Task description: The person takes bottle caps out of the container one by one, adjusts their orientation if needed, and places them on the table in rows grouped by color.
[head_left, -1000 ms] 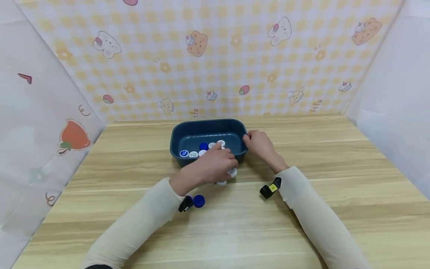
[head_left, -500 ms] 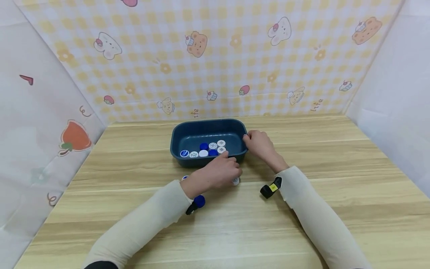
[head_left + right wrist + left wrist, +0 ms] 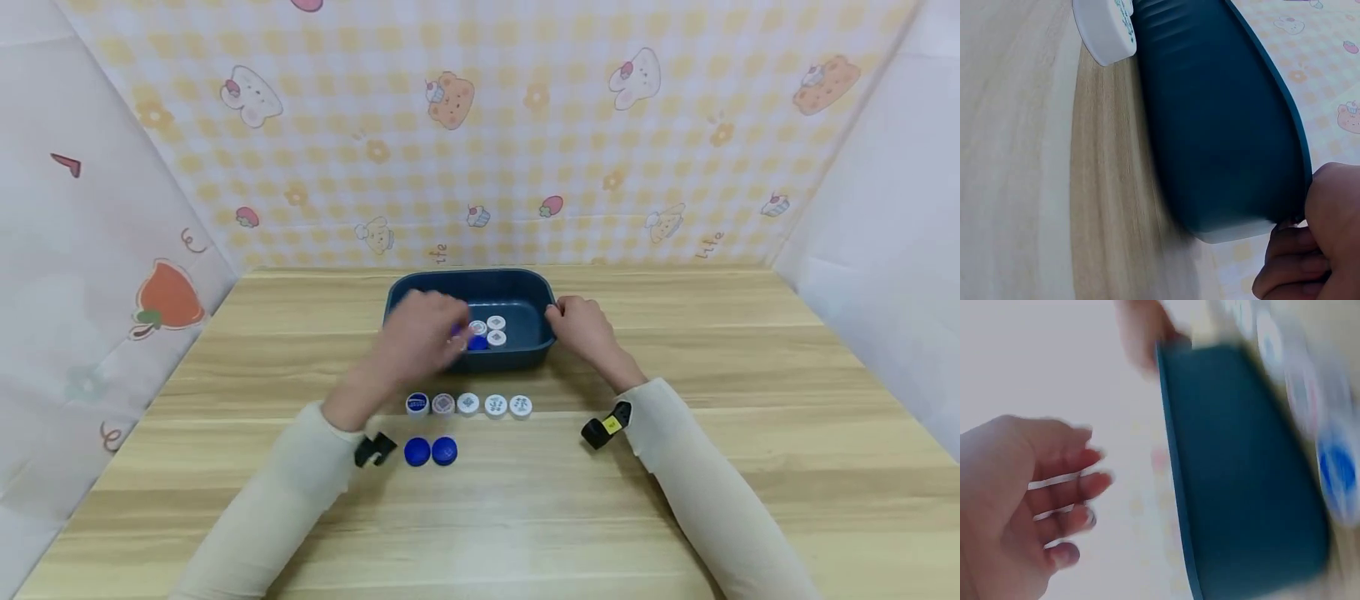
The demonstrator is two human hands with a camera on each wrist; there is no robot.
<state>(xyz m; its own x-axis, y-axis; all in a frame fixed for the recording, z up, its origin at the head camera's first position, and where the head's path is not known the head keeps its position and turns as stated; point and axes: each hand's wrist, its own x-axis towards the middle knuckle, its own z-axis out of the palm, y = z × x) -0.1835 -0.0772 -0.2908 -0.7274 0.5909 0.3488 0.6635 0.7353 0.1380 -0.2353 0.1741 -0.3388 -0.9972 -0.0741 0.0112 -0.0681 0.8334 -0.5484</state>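
Note:
My left hand (image 3: 422,333) hovers over the left part of a dark blue-green basin (image 3: 510,359), blurred by motion. In the left wrist view its fingers (image 3: 1063,487) are loosely bent and apart, with nothing between them. My right hand (image 3: 588,332) pinches the basin's right rim between thumb and fingers, as the right wrist view shows too. Inside the basin lie white bottle caps (image 3: 497,322) and a blue cap (image 3: 477,342), others hidden behind the left hand. In front of it runs a row of several caps, from a blue-and-white cap (image 3: 417,405) to a white patterned cap (image 3: 521,407).
Nearer the person, two blue caps (image 3: 417,452) sit side by side on the wooden table (image 3: 525,517). A checked, cartoon-printed backdrop (image 3: 495,150) rises behind the basin, with pale walls on both sides.
My left hand has left the right end of the row, where it set down a white cap, and moved up and left over the basin. The right hand keeps its place on the rim.

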